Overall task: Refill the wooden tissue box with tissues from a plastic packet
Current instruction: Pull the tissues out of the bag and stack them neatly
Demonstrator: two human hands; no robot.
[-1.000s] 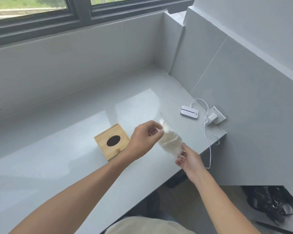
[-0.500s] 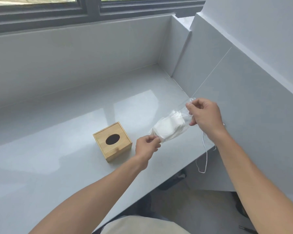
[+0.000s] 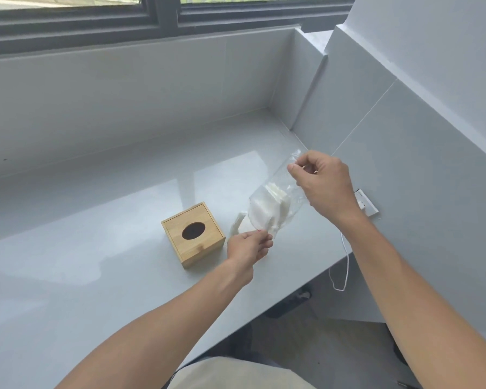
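Two bare forearms reach forward from the bottom of the view, over a pale grey glossy counter (image 3: 96, 276). Nearest is the left hand (image 3: 249, 247), low above the counter; its fingers are pinched on the lower end of a clear plastic packet (image 3: 275, 200). The packet hangs slanted in the air between both hands, with its lower end to the left and its upper end to the right. Inside it a stack of white tissues (image 3: 267, 209) sits in the lower half, and some white tissue seems to come out at the lower end, beside the left hand, though I cannot tell exactly how much is out. Just to the left of this hand, on the counter, stands the wooden tissue box (image 3: 192, 234), square, upright, with a dark oval opening in its top; it is near the hand but not touching it. Higher and to the right, the right hand (image 3: 320, 186) is closed on the upper end of the packet, thumb and fingers gripping the thin plastic. Behind its wrist a white wall socket (image 3: 366, 204) is partly visible, and a white cable (image 3: 344, 265) hangs down over the counter edge. Farthest, grey tiled walls rise to a dark window frame (image 3: 163, 21).
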